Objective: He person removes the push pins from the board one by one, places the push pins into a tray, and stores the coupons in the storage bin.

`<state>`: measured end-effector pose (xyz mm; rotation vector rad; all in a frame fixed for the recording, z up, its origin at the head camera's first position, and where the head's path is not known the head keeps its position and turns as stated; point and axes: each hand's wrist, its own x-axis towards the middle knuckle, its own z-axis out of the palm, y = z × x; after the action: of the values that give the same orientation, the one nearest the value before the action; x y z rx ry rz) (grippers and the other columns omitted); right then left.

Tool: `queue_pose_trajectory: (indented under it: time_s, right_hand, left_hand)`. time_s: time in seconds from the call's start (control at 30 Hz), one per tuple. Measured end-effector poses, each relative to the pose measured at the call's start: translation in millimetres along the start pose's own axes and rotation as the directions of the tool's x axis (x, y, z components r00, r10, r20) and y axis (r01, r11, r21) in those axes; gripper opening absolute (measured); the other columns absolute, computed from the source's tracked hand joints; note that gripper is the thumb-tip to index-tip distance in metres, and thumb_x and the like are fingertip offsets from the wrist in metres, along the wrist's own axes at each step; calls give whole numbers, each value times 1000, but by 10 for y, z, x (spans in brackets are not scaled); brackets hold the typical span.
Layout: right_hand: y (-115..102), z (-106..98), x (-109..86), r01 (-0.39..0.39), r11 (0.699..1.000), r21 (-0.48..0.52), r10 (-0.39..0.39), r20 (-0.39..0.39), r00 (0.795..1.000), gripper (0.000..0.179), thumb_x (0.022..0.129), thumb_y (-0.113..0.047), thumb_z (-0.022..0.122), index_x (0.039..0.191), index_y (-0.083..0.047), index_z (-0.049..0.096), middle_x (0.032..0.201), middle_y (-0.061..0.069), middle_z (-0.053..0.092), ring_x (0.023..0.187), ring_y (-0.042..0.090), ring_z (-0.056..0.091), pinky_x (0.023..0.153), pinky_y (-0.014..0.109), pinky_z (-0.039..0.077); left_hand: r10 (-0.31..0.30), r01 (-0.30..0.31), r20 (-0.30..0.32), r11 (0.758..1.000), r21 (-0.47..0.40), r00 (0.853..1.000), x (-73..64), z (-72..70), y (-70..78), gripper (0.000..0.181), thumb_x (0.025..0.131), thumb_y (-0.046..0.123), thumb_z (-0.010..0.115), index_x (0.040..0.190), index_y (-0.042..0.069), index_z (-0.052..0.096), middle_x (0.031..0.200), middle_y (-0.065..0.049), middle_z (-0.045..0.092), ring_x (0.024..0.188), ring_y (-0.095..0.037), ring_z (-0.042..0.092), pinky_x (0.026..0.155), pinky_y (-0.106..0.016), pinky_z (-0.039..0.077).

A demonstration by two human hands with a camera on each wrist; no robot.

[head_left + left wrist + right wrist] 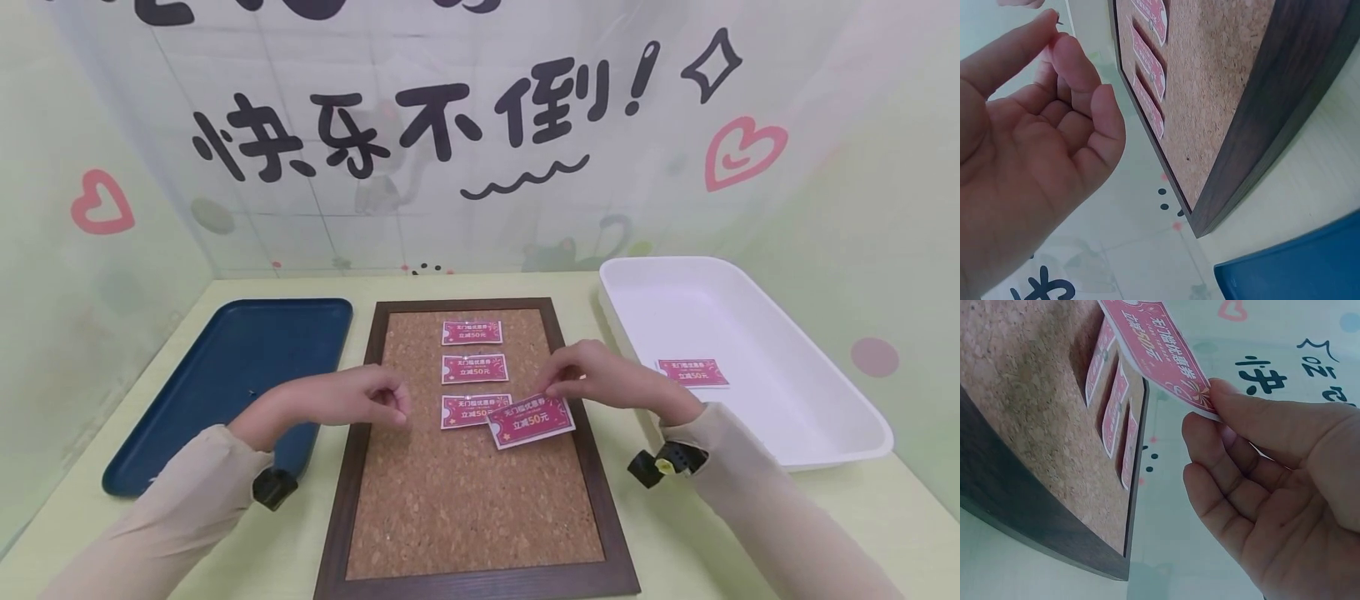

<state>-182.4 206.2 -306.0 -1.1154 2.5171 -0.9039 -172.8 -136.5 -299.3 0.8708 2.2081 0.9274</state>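
Observation:
A brown-framed corkboard (pixel 472 508) lies on the table between the hands. Down its middle run three pink coupons, an upper one (pixel 472 333), a middle one (pixel 475 369) and a lower one (pixel 459 413), each with a small shiny spot at its top edge. My right hand (pixel 611 379) pinches another pink coupon (pixel 531 423) by its upper right corner; tilted, it overlaps the lower coupon's right part in the head view. Over the board's left side, my left hand (pixel 360 398) pinches a tiny pin (pixel 1059 23) between thumb and forefinger, mostly hidden by the fingertips.
To the left is a dark blue tray (pixel 285 333) with a tiny object (pixel 252 392) in it, too small to identify. At the right stands a white tub (pixel 750 350), with one more pink coupon (pixel 693 373) inside. A printed backdrop (pixel 450 233) rises behind the table.

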Motion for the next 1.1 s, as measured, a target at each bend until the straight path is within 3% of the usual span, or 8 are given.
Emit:
queue_pose_trajectory:
  time_s: [0.53, 0.77, 1.1]
  right_hand:
    - [54, -213, -171, -78, 997, -8, 77, -82, 994, 11, 86, -13, 63, 94, -7, 68, 91, -1, 66, 81, 12, 60, 74, 29, 49]
    - [98, -318, -269, -128, 992, -8, 126, -134, 983, 11, 85, -9, 64, 95, -5, 68, 89, -1, 66, 80, 13, 60, 75, 29, 49]
    - [191, -440, -429, -147, 988, -43, 134, -217, 967, 12, 83, -6, 66, 94, -2, 68, 89, 1, 66, 79, 13, 60, 72, 26, 49]
  left_hand:
    - [-19, 18, -20, 1000, -6, 1000, -147, -60, -63, 9, 91, 13, 57, 90, 3, 58, 77, -3, 52, 70, -18, 46, 63, -28, 40]
    - [-12, 11, -24, 1000, -17, 1000, -223, -79, -118, 9, 91, 12, 55, 89, 3, 57, 76, -2, 51, 69, -17, 45, 62, -27, 40]
    - [-5, 4, -44, 1000, -22, 999, -377, -138, -159, 13, 92, 17, 55, 90, 4, 56, 77, -4, 50, 68, -16, 45, 62, -28, 40]
